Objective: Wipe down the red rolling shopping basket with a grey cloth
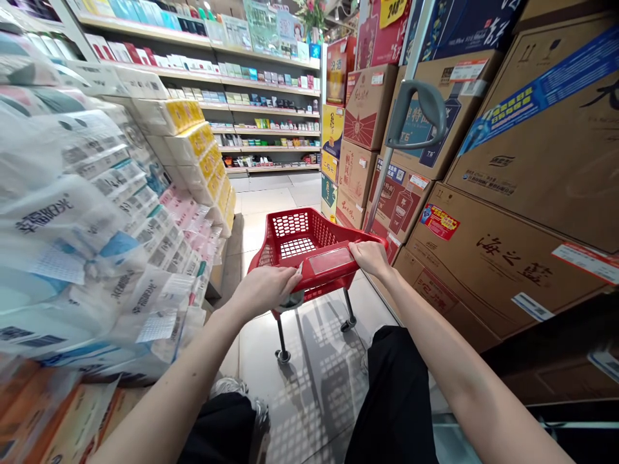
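A red plastic shopping cart (271,248) stands on the tiled floor right in front of me, its basket holding nothing that I can see. My left hand (271,287) is closed over the left end of the cart's handle (330,260). At the handle's right end, my right hand (370,256) is wrapped round it. The palms and the undersides of the fingers are hidden. A metal pole with a grey loop grip (420,116) rises behind the cart's right side.
Packs of tissue (72,219) are piled along the left, with yellow-ended packs (206,151) beyond. Stacked cartons (522,258) line the right. Shelves of small boxed goods (271,84) stand across the far end. Pale floor (264,200) runs between the stacks.
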A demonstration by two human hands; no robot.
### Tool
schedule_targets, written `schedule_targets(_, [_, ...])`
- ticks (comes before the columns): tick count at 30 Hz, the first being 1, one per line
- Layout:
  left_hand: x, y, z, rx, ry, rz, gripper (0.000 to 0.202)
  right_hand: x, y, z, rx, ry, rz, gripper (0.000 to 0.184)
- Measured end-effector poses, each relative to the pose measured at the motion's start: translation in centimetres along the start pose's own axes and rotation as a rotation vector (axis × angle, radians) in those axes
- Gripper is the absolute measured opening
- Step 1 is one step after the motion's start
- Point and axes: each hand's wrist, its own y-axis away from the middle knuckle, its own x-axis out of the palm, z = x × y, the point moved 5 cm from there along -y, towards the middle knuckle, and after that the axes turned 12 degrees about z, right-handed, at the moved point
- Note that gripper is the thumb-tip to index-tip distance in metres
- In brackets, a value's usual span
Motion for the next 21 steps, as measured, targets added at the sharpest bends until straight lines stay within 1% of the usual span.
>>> schedule_targets(2, [0.0, 1.1, -0.6, 0.078, -0.054, -0.085, 0.047, -0.1, 0.1, -0.1, -0.006, -0.005, -0.011, 0.056])
schedule_targets(4, [0.0, 2.0, -0.3, 0.132, -0.063, -0.135, 0.043, -0.3, 0.2, -0.2, -0.034, -0.007, -0.018, 0.055])
schedule_targets(6, [0.0, 2.6, 0.6, 0.156, -0.029, -0.136, 0.041, -0.3, 0.3, -0.2, -0.073, -0.005, -0.019, 0.055])
schedule_targets(8, [-0.1, 2.9, 1.8, 0.171, 0.033, -0.107, 0.039, -0.3, 0.3, -0.2, -0.099, 0.003, -0.014, 0.055])
schedule_targets(10, [-0.1, 3.0, 2.7, 0.167, 0.087, -0.099, 0.041, -0.3, 0.2, -0.3, -0.11, 0.012, -0.008, 0.056])
schedule_targets(13, [-0.2, 2.7, 3.3, 0.054, 0.085, -0.159, 0.046, -0.5, -0.1, -0.4, -0.1, 0.021, 0.013, 0.056])
schedule_targets(16, [0.0, 2.1, 2.9, -0.074, 0.024, -0.17, 0.05, -0.6, -0.4, 0.0, -0.032, 0.028, 0.097, 0.053])
schedule_targets(18, [0.1, 1.6, 2.4, -0.134, -0.016, -0.148, 0.052, -0.6, -0.5, 0.9, 0.006, 0.018, 0.147, 0.049])
schedule_targets(19, [0.1, 1.5, 2.1, -0.16, -0.031, -0.141, 0.053, -0.6, -0.5, 1.5, 0.021, -0.003, 0.149, 0.048])
schedule_targets(21, [0.1, 1.4, 1.3, -0.207, -0.049, -0.149, 0.053, -0.6, -0.5, 2.9, 0.073, -0.065, 0.097, 0.053])
